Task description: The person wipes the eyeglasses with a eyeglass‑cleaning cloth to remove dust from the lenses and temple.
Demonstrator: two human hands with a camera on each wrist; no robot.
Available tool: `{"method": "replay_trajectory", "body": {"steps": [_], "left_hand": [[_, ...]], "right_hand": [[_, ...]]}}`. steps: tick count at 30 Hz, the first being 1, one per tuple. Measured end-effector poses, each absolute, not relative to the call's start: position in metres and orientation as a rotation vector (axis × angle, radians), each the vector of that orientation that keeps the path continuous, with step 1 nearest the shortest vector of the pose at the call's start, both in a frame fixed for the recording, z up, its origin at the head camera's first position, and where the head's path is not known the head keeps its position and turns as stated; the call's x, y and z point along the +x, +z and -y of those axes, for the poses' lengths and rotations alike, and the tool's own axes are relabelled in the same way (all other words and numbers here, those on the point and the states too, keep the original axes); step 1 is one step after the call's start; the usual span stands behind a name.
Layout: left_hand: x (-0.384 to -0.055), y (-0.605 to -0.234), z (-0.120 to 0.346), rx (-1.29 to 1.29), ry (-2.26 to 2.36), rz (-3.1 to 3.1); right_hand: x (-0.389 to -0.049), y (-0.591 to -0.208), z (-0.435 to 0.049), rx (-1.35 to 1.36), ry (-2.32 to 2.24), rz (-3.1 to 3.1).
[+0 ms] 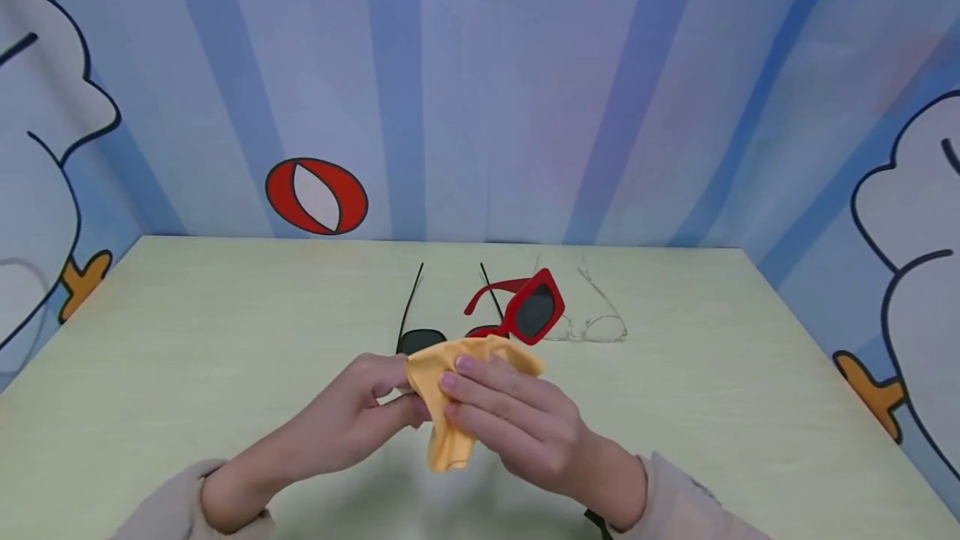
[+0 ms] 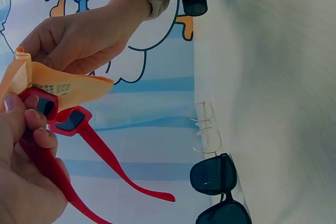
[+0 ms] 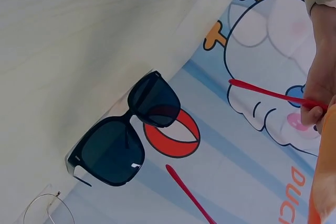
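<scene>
Red-framed sunglasses with dark lenses are held up over the table in my left hand. In the left wrist view, the left fingers curl round one temple and the hinge corner, and both temples are unfolded. My right hand holds a yellow-orange cleaning cloth against the near lens, its fingers lying over the fabric. The cloth hides most of that lens and the right thumb. The far lens shows bare beyond the cloth. Small printed text is visible on the cloth in the left wrist view.
Black sunglasses lie on the table beyond the hands, temples pointing away. Beside them on the right are thin wire-framed eyeglasses. The pale table ends at a blue striped backdrop with cartoon figures.
</scene>
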State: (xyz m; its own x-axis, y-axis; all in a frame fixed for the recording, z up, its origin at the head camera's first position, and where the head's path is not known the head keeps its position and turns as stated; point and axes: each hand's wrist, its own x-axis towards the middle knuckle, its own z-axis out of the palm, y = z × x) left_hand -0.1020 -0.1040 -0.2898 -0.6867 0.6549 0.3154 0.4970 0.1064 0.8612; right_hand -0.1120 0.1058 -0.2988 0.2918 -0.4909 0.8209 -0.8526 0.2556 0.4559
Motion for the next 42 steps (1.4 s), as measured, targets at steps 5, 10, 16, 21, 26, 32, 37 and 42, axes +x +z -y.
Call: {"method": "replay_trajectory", "body": {"steps": [5,10,16,21,26,32,37,42], "left_hand": [[-0.100,-0.292,0.103,1.137,1.644,-2.260],[-0.098,-0.294,0.105,1.157,1.685,-2.243],[-0.095,-0.294,0.109,1.159,1.681,-2.218],[-0.093,-0.293,0.113,1.119,1.652,-2.212],[-0.092,-0.292,0.116,1.080,1.609,-2.219],[-0.093,-0.293,0.115,1.099,1.594,-2.194],[-0.094,-0.295,0.114,1.136,1.590,-2.170],[-0.095,-0.293,0.112,1.194,1.601,-2.182]], "right_hand": [[-0.111,-0.298,-0.108,1.431,0.398,1.381],[-0.107,-0.296,-0.112,1.476,0.392,1.419],[-0.104,-0.297,-0.115,1.512,0.359,1.417],[-0.106,-0.298,-0.118,1.493,0.319,1.400],[-0.110,-0.298,-0.120,1.443,0.323,1.374],[-0.120,-0.312,-0.129,1.384,0.357,1.413],[-0.118,-0.304,-0.127,1.373,0.384,1.425],[-0.117,-0.304,-0.120,1.409,0.403,1.464]]}}
